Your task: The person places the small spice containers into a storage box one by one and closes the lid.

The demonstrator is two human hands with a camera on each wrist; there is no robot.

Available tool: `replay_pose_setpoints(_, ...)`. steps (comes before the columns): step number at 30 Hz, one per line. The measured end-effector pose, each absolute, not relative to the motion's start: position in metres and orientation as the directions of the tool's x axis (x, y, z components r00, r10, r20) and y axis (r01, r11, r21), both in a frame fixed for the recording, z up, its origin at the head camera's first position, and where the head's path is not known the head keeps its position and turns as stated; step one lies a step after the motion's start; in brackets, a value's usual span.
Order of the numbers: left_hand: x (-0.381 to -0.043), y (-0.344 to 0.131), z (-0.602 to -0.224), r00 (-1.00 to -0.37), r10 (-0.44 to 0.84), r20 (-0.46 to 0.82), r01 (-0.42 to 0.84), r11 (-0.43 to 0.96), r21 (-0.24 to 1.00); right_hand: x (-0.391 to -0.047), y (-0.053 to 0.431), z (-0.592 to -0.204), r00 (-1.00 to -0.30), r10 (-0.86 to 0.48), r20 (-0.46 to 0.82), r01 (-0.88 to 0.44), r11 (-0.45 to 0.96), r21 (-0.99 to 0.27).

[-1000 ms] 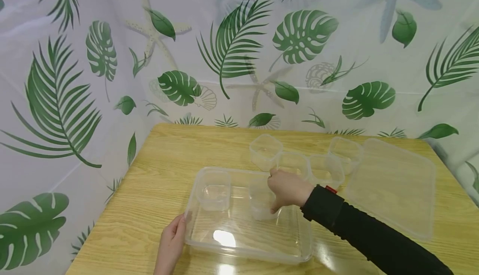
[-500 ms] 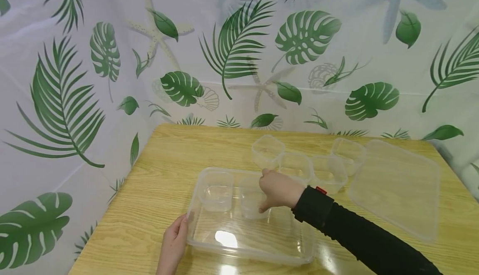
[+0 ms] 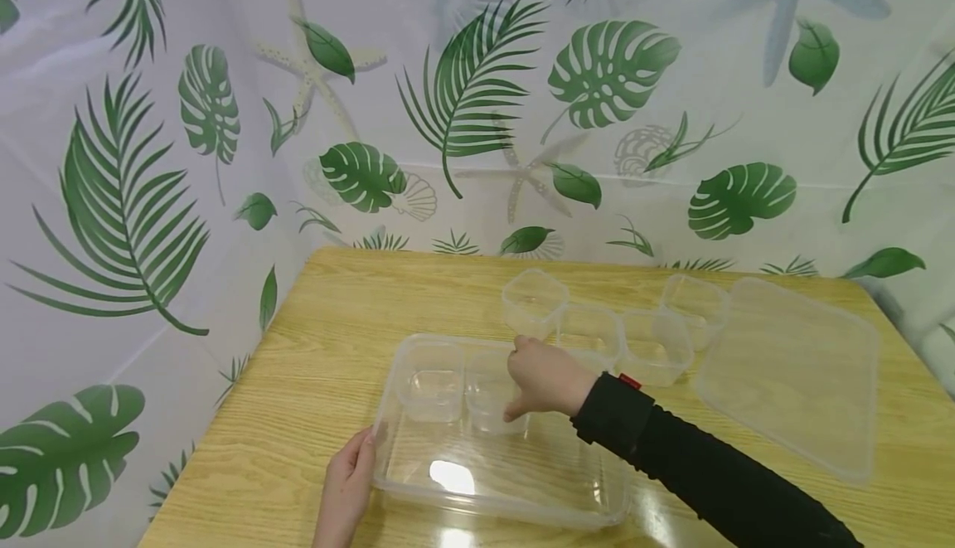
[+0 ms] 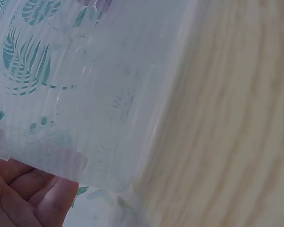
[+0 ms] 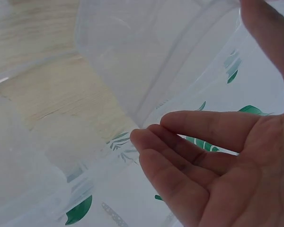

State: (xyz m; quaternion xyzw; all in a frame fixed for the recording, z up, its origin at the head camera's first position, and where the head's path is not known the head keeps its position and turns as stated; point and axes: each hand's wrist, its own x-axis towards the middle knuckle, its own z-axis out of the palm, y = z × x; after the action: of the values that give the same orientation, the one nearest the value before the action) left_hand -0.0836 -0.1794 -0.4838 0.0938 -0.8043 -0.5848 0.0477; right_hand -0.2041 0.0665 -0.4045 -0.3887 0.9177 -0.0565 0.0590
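Observation:
A large clear plastic box (image 3: pixel 492 508) lies on the wooden table in the head view. My left hand (image 3: pixel 347 479) holds its left side; in the left wrist view the curled fingers (image 4: pixel 54 201) sit at the edge of the box's ribbed wall (image 4: pixel 99 118). Inside the box, at the back left, stands a small clear container (image 3: pixel 431 403). Right beside it is a second small container (image 3: pixel 488 399), which my right hand (image 3: pixel 550 378) grips from its right. The right wrist view has thumb and fingertips (image 5: pixel 149 139) spread across this container's wall (image 5: pixel 132 52).
Behind the box stand several more small clear containers (image 3: pixel 656 349). To the right, a large translucent lid (image 3: pixel 794 382) lies flat on the table (image 3: pixel 261 415). A leaf-printed curtain (image 3: pixel 477 117) borders the table at the back and left.
My right hand has shifted left inside the box, bringing the gripped container up close to the one at the back left. My left hand has stayed on the box's side.

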Motion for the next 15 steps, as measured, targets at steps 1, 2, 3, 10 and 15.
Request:
replay_pose_setpoints(1,-0.0837,-0.1794,-0.484,-0.977,-0.211,-0.036,-0.099,0.295,0.95,-0.2041,0.066,-0.4046,-0.692,-0.719,-0.067,-0.705,0.693,-0.152)
replay_pose_setpoints(2,-0.0839,-0.1795,-0.4845,-0.976,-0.213,-0.039,-0.102,0.294,0.951,-0.2042,0.0654,-0.4048,-0.694,-0.717,-0.067,-0.703,0.694,-0.152)
replay_pose_setpoints(3,-0.0841,-0.1796,-0.4849,-0.976,-0.215,-0.041,-0.104,0.291,0.951,-0.2039,0.0645,-0.4045,-0.698,-0.712,-0.071,-0.698,0.7,-0.15)
replay_pose_setpoints(10,-0.0838,-0.1795,-0.4852,-0.977,-0.212,-0.035,-0.098,0.294,0.951,-0.2011,0.0592,-0.4007,-0.733,-0.672,-0.105,-0.662,0.74,-0.121)
replay_pose_setpoints(15,-0.0836,-0.1795,-0.4855,-0.975,-0.222,-0.025,-0.094,0.302,0.949,-0.2031,0.059,-0.4034,-0.731,-0.675,-0.098,-0.668,0.737,-0.101)
